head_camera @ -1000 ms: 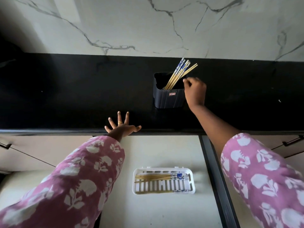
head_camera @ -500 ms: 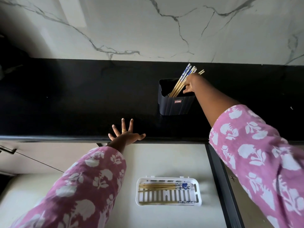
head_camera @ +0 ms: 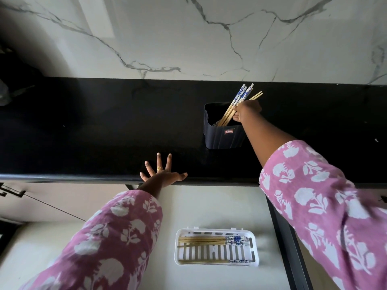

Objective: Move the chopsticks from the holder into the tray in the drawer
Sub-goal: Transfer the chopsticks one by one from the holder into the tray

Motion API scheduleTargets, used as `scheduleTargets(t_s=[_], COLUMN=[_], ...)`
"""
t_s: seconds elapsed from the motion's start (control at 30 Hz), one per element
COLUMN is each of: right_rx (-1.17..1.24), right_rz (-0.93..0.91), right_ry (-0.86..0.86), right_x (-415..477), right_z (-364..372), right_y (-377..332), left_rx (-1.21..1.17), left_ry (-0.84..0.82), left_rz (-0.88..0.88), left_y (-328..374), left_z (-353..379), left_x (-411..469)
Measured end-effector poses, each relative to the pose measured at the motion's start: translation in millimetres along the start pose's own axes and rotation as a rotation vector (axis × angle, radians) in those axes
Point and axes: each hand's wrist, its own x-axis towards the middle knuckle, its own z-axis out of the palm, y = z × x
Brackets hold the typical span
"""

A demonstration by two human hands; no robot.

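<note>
A dark ribbed holder (head_camera: 222,139) stands on the black counter, with several bamboo chopsticks (head_camera: 240,97) with blue-and-white tops leaning out of it to the right. My right hand (head_camera: 248,114) is at the holder's right rim, its fingers closed around the chopsticks' shafts. My left hand (head_camera: 162,173) rests flat with spread fingers on the counter's front edge. Below, in the open drawer, a white slotted tray (head_camera: 216,246) holds several chopsticks lying lengthwise.
The black counter (head_camera: 104,126) runs the full width under a white marble wall (head_camera: 188,38). The drawer's dark right side rail (head_camera: 287,243) runs beside the tray. A cabinet handle (head_camera: 10,192) shows at the left.
My right hand has moved from the holder's front right side up to the chopsticks and closed on them. The left hand has stayed on the counter edge.
</note>
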Motion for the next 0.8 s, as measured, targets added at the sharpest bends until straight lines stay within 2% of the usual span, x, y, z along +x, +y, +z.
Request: scheduleTargets(t_s=[0.2, 0.3, 0.37, 0.53, 0.6, 0.73, 0.8], right_rx=[0.070, 0.200, 0.320, 0.714, 0.786, 0.861, 0.908], right_rz=[-0.114, -0.128, -0.120, -0.002, 0.094, 0.269, 0.337], right_ry=[0.178, 0.225, 0.206, -0.007, -0.100, -0.233, -0.293], right_x=[6.8, 13.3, -23.2, -91.6, -109.1, -133.7, -145.7], right_z=[-21.6, -41.8, -61.2, -85.0, -89.2, -86.0, -86.0], right_y=[-5.8, -11.2, -17.4, -1.4, 11.7, 43.8, 56.7], left_rx=[-0.029, -0.057, -0.064, -0.079, -0.177, -0.864, -1.075], left_ry=[0.037, 0.060, 0.073, 0.004, 0.029, 0.125, 0.176], left_rz=[0.013, 0.003, -0.008, -0.009, 0.144, 0.593, 0.743], left_y=[-0.4, 1.5, 1.9, 22.3, 39.5, 78.1, 92.6], left_z=[4.4, 5.4, 7.0, -13.8, -26.3, -44.7, -47.6], left_x=[-2.2, -3.9, -5.5, -10.3, -15.5, -62.1, -83.2])
